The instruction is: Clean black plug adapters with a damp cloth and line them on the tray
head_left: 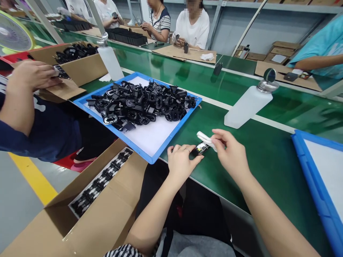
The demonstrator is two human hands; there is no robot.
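Observation:
My left hand (183,161) rests on the green belt, its fingertips pressing a black plug adapter (201,149) against the surface. My right hand (227,153) pinches a folded white cloth (205,140) and holds it on top of the adapter, hiding part of it. To the left of my hands, a blue-rimmed tray (120,138) holds a heap of black plug adapters (142,103). A co-worker's hand (32,75) at the left holds another adapter (61,71) above an open cardboard box.
An open cardboard box (102,182) of packed adapters stands below the belt edge at the lower left. Translucent plastic bottles (249,105) stand on the green belt (268,167). A second blue tray (316,185) lies at the right. Co-workers sit across the belt.

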